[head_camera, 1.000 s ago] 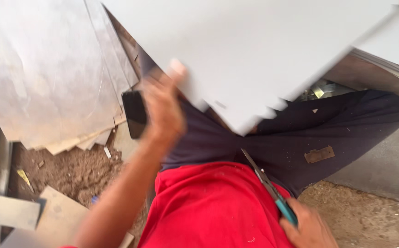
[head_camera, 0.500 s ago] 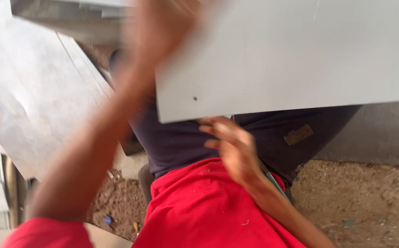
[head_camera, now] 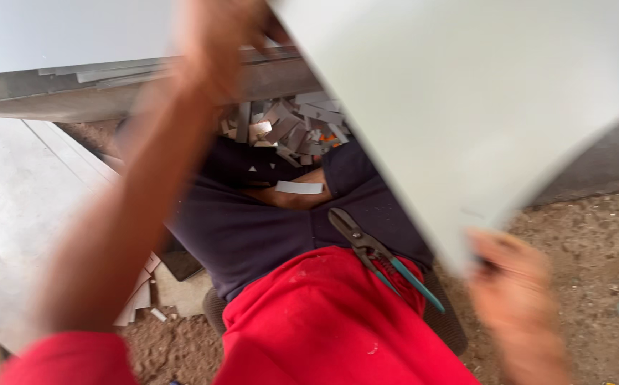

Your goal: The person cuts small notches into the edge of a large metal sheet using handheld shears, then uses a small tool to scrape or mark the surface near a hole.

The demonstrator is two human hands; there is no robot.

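I hold a large pale grey metal sheet [head_camera: 466, 100] up in front of me. My left hand [head_camera: 224, 36] grips its upper left edge, arm raised and blurred. My right hand [head_camera: 512, 285] grips the sheet's lower corner at the right, also blurred. Tin snips [head_camera: 380, 257] with teal handles lie on my lap, across dark trousers and a red shirt, held by neither hand.
Several small grey metal offcuts [head_camera: 288, 125] are piled beyond my legs, and one strip [head_camera: 298, 187] lies on my leg. More metal sheets [head_camera: 17, 207] lean at the left. Dirt ground [head_camera: 594, 235] lies at the right.
The sheet has swung to the right and tilted. My right hand left my lap and took the sheet's lower corner; the snips now lie loose on my lap.
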